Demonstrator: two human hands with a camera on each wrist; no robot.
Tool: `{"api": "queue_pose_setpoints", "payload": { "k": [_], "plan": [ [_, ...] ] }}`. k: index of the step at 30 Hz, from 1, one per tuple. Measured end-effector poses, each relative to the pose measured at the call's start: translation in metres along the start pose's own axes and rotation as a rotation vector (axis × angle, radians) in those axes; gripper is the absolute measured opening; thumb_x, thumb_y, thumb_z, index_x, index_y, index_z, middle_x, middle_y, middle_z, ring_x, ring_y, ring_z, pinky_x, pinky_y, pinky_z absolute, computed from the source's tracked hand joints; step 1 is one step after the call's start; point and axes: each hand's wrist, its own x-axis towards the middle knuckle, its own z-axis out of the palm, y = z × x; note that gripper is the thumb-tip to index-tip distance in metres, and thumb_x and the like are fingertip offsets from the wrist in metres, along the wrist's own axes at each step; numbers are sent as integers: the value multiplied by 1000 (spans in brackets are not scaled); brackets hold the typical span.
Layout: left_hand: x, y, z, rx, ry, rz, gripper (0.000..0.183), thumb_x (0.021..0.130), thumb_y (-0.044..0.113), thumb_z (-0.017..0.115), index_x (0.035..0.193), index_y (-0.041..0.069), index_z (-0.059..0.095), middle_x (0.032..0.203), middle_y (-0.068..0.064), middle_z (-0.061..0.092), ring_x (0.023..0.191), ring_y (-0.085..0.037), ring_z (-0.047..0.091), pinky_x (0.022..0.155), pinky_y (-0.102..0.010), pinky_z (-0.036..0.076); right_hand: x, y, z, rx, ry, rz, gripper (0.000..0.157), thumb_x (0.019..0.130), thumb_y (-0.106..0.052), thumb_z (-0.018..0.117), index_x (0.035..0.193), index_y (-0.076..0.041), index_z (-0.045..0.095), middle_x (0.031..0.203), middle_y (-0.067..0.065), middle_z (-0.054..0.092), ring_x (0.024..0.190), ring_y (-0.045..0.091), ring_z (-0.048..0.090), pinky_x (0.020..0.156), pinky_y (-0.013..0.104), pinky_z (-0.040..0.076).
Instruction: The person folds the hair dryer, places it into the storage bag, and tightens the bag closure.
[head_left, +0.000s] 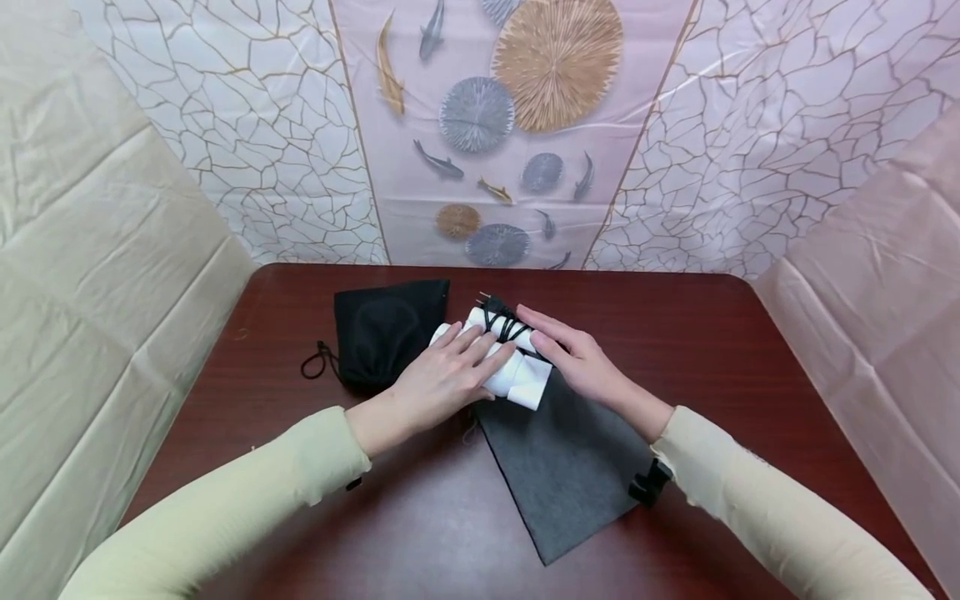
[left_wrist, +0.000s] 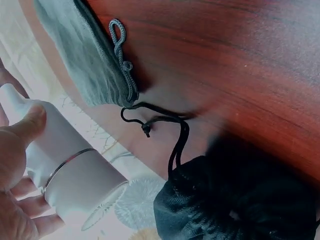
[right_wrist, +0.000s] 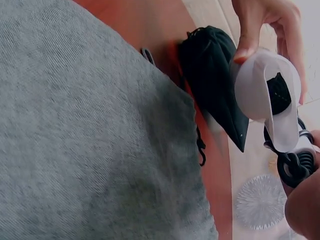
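Both our hands (head_left: pixel 446 371) (head_left: pixel 585 362), partly closed, grip one white, black-corded hair dryer (head_left: pixel 531 382) near one black pouch (head_left: pixel 378 329) and one grey pouch (head_left: pixel 566 467).

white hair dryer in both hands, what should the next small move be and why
I'd probably free the right hand to lift open the grey bag: the left hand grips the white hair dryer round its body, the black cord is already bundled against it, and the bag lies flat close by.
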Motion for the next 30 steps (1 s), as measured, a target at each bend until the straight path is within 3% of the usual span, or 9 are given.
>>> {"api": "queue_pose_setpoints", "payload": {
  "k": [5, 15, 21, 30],
  "plan": [
    [1, 8, -1, -5, -29, -53, 73, 86, 41, 91, 145, 9, 64, 133, -15, 71, 121, -34, 69, 100, -51, 58, 5, 3, -3, -26, -37, 8, 46, 114, -19, 52, 159, -8, 51, 164, 7, 49, 155, 25, 42, 124, 49, 36],
    [-3, 29, -11, 96, -66, -110, 72, 87, 53, 86, 142, 12, 66, 122, -12, 76, 106, -28, 74, 86, -40, 63, -3, 18, -17, -125, -58, 46, 48, 115, -29, 51, 161, -15, 50, 166, 3, 47, 155, 26, 42, 124, 56, 35],
    [-18, 33, -19, 91, -104, -132, 73, 85, 54, 87, 142, 12, 67, 120, -11, 76, 103, -28, 74, 85, -41, 63, -17, 35, -25, -214, -86, 80, 51, 114, -32, 52, 162, -15, 48, 167, 7, 46, 155, 31, 40, 124, 60, 33],
    [-51, 41, -24, 82, -124, -138, 78, 80, 60, 87, 138, 12, 69, 116, -10, 76, 103, -27, 75, 83, -41, 63, -35, 49, -24, -411, -192, 1, 57, 110, -32, 61, 161, -7, 48, 167, 17, 43, 155, 40, 40, 123, 64, 32]
  ]
}}
